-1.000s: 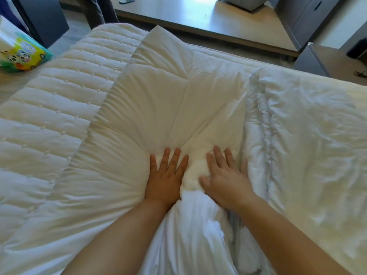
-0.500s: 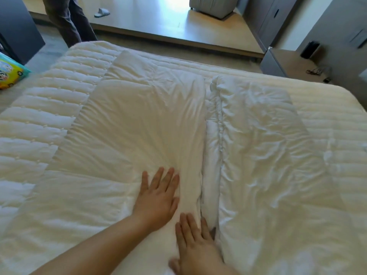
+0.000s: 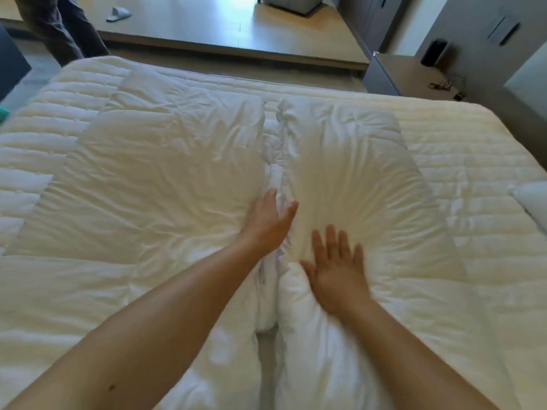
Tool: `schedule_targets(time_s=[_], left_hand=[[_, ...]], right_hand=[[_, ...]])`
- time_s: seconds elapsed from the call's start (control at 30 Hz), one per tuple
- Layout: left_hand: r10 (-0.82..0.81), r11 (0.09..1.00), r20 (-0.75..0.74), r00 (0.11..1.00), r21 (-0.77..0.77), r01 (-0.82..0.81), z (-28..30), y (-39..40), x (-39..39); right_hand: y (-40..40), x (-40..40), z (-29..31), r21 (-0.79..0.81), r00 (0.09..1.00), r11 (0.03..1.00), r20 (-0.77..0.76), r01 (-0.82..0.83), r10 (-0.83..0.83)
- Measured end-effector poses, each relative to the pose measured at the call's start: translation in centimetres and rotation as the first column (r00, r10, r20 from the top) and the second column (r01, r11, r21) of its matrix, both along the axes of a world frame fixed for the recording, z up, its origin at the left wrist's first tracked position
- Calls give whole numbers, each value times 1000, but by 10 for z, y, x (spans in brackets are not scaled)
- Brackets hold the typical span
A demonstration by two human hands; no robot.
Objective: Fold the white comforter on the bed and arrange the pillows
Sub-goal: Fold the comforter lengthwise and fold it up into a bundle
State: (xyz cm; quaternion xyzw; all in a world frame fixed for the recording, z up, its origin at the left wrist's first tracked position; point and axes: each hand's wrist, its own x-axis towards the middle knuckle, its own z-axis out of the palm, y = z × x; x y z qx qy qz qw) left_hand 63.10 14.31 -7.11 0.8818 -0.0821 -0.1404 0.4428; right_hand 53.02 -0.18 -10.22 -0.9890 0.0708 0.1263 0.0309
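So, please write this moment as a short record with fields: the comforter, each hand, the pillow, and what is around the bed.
comforter: white comforter lies on the quilted mattress, two flaps folded inward, narrow gap down the middle
left hand: left hand open, at the inner edge of the left flap by the gap
right hand: right hand open, flat on the right flap
pillow: only a corner of a pillow shows at the right edge
surroundings: wooden floor, slipper, another person's legs

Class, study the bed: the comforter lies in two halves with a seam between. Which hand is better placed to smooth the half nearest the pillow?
Probably the right hand: it lies flat and open on that half of the comforter, towards the pillow. The left hand sits at the seam.
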Motion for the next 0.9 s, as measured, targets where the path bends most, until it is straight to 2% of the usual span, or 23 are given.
schedule_targets(time_s=[0.07, 0.1, 0.17, 0.23, 0.3, 0.37, 0.4, 0.43, 0.5, 0.53, 0.63, 0.7, 0.77, 0.83, 0.87, 0.9], left_hand=[[117, 991, -253, 960, -31, -129, -11, -27, 12], [162, 983, -322, 933, -30, -181, -18, -35, 16], [233, 966, -392, 890, -16, -259, -26, -46, 21], [263, 939, -421, 868, -94, -330, -23, -60, 21], [231, 904, -474, 849, -219, -368, -17, -74, 21], [119, 876, -551, 826, -333, -348, -13, -80, 20], [66, 871, -578, 814, -364, -329, -15, -81, 18], [49, 886, -579, 814, -351, -303, -20, -82, 18], [104, 950, -534, 839, -197, -243, -40, -82, 18], [159, 966, -466, 870, -107, -234, -50, -82, 17], [181, 970, -359, 916, -88, -226, -58, -78, 2], [111, 994, -323, 940, 21, -110, -55, -65, -23], [38, 992, -335, 941, 130, 6, -55, -53, -51], [38, 998, -421, 906, 59, -15, -57, -46, -72], [68, 995, -501, 863, -25, -92, -56, -47, -81], [104, 973, -612, 784, -102, -208, -53, -50, -90]], right_hand=[[0, 0, -35, -1, 998, 1000, -63, -1, 1], [0, 0, -45, -4, 996, 1000, -91, 2, -2], [-4, 3, -52, -21, 993, 1000, -115, -3, 1], [-9, 1, -40, 29, 997, 1000, -82, -8, 10], [-22, -7, -20, 143, 999, 989, 31, 22, -27], [-34, -17, -2, 231, 968, 973, 242, 0, -58], [-37, -22, -1, 204, 942, 978, 334, -42, -29], [-36, -27, -4, 153, 932, 983, 362, -97, 36], [-29, -33, -24, 88, 957, 975, 229, -203, 178], [-28, -33, -39, 77, 971, 975, 137, -209, 197], [-38, -22, -62, 122, 984, 978, -24, -171, 176], [-51, -13, -72, 125, 979, 971, 13, -202, 202], [-57, -7, -68, 199, 981, 961, 4, -190, 193], [-57, -5, -49, 331, 988, 932, -2, -147, 157], [-56, -7, -41, 406, 992, 906, 8, -122, 130], [-56, -8, -31, 469, 995, 877, 43, -103, 94]])
